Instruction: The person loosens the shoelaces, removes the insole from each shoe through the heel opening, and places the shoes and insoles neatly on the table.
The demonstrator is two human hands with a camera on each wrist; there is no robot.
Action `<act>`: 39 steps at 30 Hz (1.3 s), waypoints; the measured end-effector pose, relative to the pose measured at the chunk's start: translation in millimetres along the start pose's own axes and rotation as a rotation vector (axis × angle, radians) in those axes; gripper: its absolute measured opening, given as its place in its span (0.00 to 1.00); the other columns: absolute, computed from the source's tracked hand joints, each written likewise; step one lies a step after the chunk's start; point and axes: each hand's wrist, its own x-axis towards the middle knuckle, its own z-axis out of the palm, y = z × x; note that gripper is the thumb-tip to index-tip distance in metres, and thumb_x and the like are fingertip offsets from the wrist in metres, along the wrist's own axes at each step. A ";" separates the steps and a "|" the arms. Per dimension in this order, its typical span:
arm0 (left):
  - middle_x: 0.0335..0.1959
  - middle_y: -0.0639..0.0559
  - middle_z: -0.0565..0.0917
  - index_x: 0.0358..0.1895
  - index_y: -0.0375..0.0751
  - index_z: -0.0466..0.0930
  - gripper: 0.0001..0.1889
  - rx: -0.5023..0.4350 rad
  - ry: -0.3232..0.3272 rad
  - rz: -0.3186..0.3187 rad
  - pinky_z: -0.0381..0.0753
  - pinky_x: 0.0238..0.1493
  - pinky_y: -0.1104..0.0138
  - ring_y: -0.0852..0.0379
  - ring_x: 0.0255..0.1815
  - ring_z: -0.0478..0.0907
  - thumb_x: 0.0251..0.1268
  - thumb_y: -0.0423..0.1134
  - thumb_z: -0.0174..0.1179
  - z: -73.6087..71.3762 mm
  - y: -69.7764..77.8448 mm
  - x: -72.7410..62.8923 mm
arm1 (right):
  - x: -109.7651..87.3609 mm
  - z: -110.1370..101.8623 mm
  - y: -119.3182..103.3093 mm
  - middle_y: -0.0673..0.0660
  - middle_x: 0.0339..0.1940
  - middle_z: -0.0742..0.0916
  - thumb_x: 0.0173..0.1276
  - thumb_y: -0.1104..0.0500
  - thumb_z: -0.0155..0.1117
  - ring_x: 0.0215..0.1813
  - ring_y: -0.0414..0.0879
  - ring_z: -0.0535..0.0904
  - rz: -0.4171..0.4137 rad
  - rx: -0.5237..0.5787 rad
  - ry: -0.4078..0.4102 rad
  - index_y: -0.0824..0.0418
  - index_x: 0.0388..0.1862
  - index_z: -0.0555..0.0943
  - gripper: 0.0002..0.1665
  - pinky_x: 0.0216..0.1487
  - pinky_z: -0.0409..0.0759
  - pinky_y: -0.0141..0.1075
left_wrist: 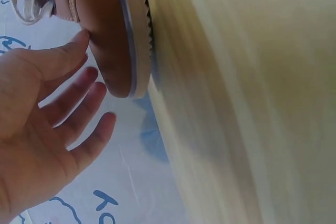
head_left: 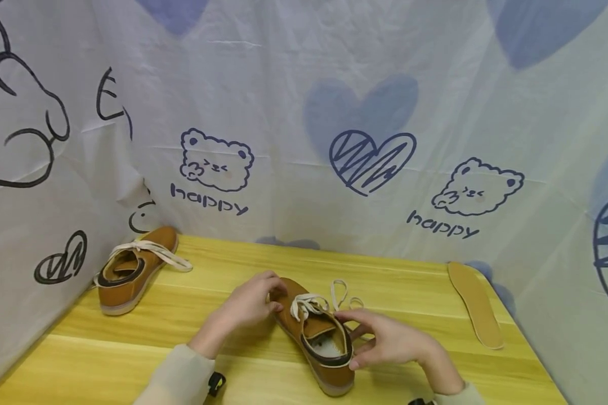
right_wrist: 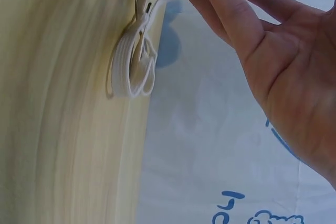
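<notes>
A brown lace-up shoe (head_left: pixel 318 325) stands upright on the table between both hands, toe pointing away and slightly left. Its pale laces (head_left: pixel 306 305) are loose, with loops lying to the right. The opening shows a whitish inner sole. At the toe is my left hand (head_left: pixel 252 301); in the left wrist view its thumb touches the leather of the shoe (left_wrist: pixel 105 35) and the other fingers are spread loosely. My right hand (head_left: pixel 392 340) is beside the heel and collar, fingers loosely bent; its fingertips are partly cut off in the right wrist view, near a lace loop (right_wrist: pixel 126 66).
A second brown shoe (head_left: pixel 126 295) with pale laces stands at the back left of the yellow wood-grain table (head_left: pixel 233 256). A tan insole (head_left: pixel 473 306) lies near the right edge. Printed white cloth (head_left: pixel 284 185) hangs behind and along the sides.
</notes>
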 end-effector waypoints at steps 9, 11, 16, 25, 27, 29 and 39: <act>0.50 0.47 0.84 0.54 0.38 0.82 0.16 -0.258 -0.006 -0.016 0.85 0.47 0.60 0.52 0.46 0.81 0.65 0.35 0.72 -6.3 6.7 -20.4 | 12.7 17.6 -6.9 0.71 0.74 0.69 0.61 0.59 0.82 0.63 0.64 0.79 -0.003 -0.098 0.090 0.64 0.81 0.63 0.54 0.56 0.86 0.37; 0.52 0.45 0.83 0.57 0.35 0.80 0.19 -0.359 -0.055 -0.018 0.86 0.45 0.63 0.51 0.46 0.82 0.66 0.35 0.71 -9.9 9.6 -26.2 | 16.0 21.8 -8.6 0.70 0.73 0.70 0.60 0.58 0.82 0.62 0.62 0.80 0.012 -0.124 0.119 0.64 0.81 0.63 0.55 0.55 0.86 0.37; 0.57 0.44 0.81 0.64 0.34 0.76 0.26 -0.507 -0.168 -0.076 0.85 0.44 0.67 0.50 0.50 0.82 0.67 0.41 0.72 -17.0 16.5 -42.4 | 22.2 33.2 -11.4 0.69 0.71 0.71 0.59 0.56 0.83 0.63 0.61 0.79 0.045 -0.141 0.181 0.66 0.80 0.62 0.56 0.55 0.86 0.39; 0.63 0.39 0.76 0.64 0.34 0.75 0.32 -0.604 -0.169 -0.109 0.87 0.52 0.59 0.43 0.56 0.81 0.59 0.40 0.78 -16.7 23.2 -64.8 | 32.0 49.6 -16.5 0.68 0.72 0.74 0.58 0.46 0.84 0.59 0.57 0.83 0.097 -0.259 0.275 0.65 0.80 0.64 0.59 0.52 0.86 0.38; 0.64 0.38 0.75 0.65 0.32 0.74 0.35 -0.600 -0.171 -0.109 0.86 0.54 0.55 0.42 0.57 0.80 0.57 0.40 0.79 -18.2 24.5 -66.0 | 35.6 52.9 -15.9 0.68 0.73 0.73 0.58 0.45 0.83 0.59 0.56 0.82 0.111 -0.257 0.292 0.65 0.81 0.63 0.59 0.52 0.86 0.39; 0.65 0.37 0.74 0.68 0.31 0.72 0.38 -0.606 -0.176 -0.108 0.86 0.55 0.54 0.40 0.59 0.80 0.55 0.39 0.80 -18.7 25.0 -65.6 | 39.4 56.1 -15.6 0.69 0.74 0.72 0.58 0.43 0.83 0.60 0.56 0.82 0.125 -0.270 0.314 0.65 0.81 0.63 0.60 0.54 0.86 0.42; 0.68 0.29 0.70 0.74 0.22 0.62 0.50 -0.619 -0.136 -0.105 0.83 0.61 0.54 0.32 0.64 0.75 0.50 0.35 0.82 -13.0 21.2 -51.8 | 60.8 59.3 -14.1 0.71 0.75 0.71 0.57 0.37 0.81 0.65 0.62 0.77 0.185 -0.303 0.419 0.64 0.81 0.63 0.63 0.61 0.80 0.59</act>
